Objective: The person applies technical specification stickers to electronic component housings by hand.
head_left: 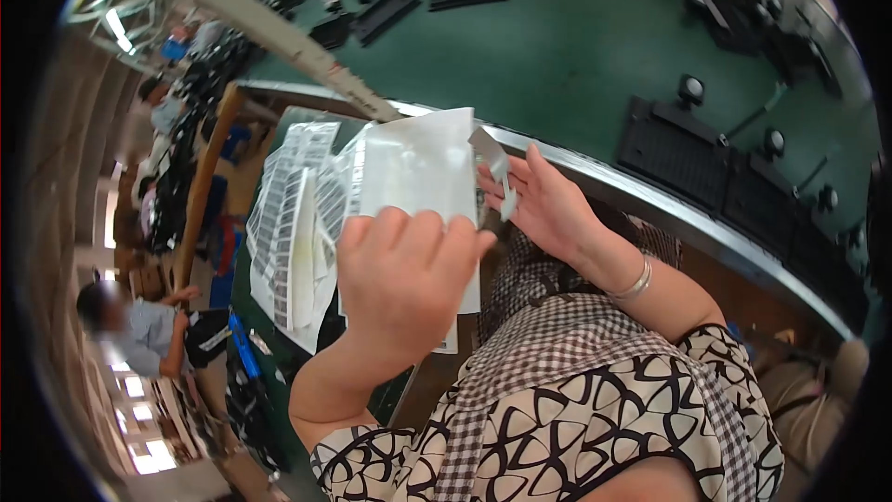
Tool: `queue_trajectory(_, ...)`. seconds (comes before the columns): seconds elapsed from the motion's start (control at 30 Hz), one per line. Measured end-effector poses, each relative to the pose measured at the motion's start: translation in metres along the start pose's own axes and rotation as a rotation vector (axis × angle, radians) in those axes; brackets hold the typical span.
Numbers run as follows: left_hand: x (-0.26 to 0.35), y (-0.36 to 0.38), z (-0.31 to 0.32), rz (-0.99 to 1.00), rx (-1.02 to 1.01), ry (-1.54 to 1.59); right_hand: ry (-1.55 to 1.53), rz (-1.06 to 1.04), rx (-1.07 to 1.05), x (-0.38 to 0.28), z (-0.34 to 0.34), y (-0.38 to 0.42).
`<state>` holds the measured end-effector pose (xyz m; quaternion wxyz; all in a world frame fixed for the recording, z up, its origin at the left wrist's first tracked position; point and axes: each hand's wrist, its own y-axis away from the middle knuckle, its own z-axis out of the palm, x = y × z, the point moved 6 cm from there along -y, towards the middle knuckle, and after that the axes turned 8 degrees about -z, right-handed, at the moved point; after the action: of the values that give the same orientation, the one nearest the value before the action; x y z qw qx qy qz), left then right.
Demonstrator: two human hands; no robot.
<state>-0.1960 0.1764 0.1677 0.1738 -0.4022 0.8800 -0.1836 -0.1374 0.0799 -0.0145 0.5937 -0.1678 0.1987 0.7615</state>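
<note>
My left hand (404, 274) is closed in a fist, its back towards me, over a white sheet (418, 158) that it seems to grip. The fingertips are hidden. To its right, my right hand (548, 204) turns its palm up, thumb apart and fingers partly spread. A small curled grey-white strip (493, 156), perhaps a peeled label, lies against those fingers. Sheets of printed labels (288, 186) lie in a loose pile left of the white sheet.
A metal-edged green conveyor (576, 46) runs ahead, carrying black bases (674, 144) with round parts. A pale post (269, 28) slants across the upper left. A blue tool (243, 346) lies at lower left. Another person (153, 325) works beyond it.
</note>
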Motion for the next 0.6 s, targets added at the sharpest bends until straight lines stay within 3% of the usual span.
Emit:
queue_trajectory(0.17, 0.026, -0.012, 0.018, 0.088, -0.113, 0.254, -0.129, -0.029, 0.084, -0.018, -0.017, 0.011)
queue_trajectory(0.6, -0.008, -0.010, 0.109, -0.209, -0.141, 0.476, -0.114, 0.084, 0.043, -0.015, -0.034, 0.030)
